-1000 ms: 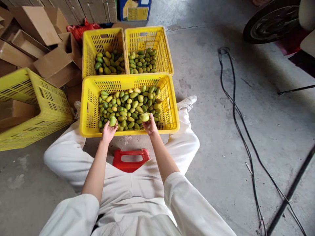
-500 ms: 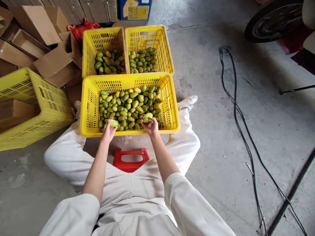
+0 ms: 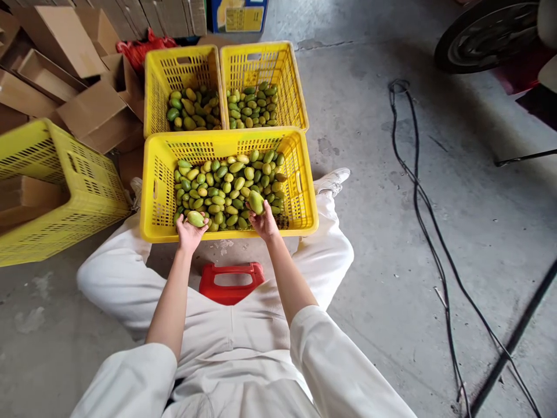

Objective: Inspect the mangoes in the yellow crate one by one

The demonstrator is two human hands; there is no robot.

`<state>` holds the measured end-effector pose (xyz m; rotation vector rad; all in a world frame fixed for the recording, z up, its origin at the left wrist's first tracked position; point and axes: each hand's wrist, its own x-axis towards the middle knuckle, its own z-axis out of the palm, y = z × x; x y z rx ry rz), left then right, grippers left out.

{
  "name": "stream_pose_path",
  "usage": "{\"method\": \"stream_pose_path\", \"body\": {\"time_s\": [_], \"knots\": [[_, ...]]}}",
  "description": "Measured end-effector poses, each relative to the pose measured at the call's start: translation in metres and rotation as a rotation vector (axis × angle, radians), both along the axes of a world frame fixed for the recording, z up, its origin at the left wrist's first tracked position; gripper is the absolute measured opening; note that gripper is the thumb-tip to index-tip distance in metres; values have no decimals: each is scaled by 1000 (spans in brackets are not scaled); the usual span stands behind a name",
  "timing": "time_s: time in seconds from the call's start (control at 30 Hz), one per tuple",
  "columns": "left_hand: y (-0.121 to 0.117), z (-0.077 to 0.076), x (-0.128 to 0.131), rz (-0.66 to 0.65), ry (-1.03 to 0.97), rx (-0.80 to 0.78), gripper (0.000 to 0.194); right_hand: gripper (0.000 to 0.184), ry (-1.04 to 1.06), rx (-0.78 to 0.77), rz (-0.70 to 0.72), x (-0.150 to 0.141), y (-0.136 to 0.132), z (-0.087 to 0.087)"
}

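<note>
A large yellow crate [image 3: 226, 139] on the floor between my legs holds several green and yellow mangoes. My left hand [image 3: 188, 231] is at the crate's near left and holds one green mango [image 3: 195, 218] lying across its fingers. My right hand [image 3: 263, 220] is at the near middle and grips another green mango [image 3: 256, 201] held upright. Behind stand two smaller yellow crates, the left crate [image 3: 152, 87] with larger mangoes and the right crate [image 3: 296, 87] with smaller ones.
A red stool [image 3: 230, 283] shows between my legs. An empty yellow crate [image 3: 52, 186] lies tilted at the left, with cardboard boxes [image 3: 78, 98] behind it. Black cables [image 3: 418, 191] run over the concrete floor at the right, and a vehicle wheel [image 3: 483, 35] is at top right.
Both hands have turned their mangoes: the left one now lies flat in the palm, the right one has been tipped upright. Both hands stay over the near side of the crate.
</note>
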<state>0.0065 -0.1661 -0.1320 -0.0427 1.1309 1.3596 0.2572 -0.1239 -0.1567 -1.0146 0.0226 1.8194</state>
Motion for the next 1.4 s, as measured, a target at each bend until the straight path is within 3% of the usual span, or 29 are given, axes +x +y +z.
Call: {"method": "stream_pose_path", "body": {"time_s": [0.23, 0.4, 0.6, 0.87, 1.07, 1.2, 1.4], "knots": [[-1, -3, -1, -47, 4, 24, 21, 16, 5, 16, -38, 2, -1, -4], [-3, -13, -1, -3, 76, 54, 32, 18, -12, -10, -86, 2, 0, -6], [-3, -19, 0, 32, 102, 77, 40, 34, 108, -59, -121, 3, 3, -9], [-2, -16, -3, -13, 52, 31, 32, 23, 109, -59, -121, 10, -1, -7], [-3, -16, -4, -42, 56, 41, 39, 31, 91, 8, 12, 12, -5, -11], [-2, -15, -1, -61, 64, 63, 45, 18, 71, 14, 78, 9, -2, -15], [-1, -7, 2, -84, 66, 93, 23, 23, 86, -5, 15, 5, 2, -13]]}}
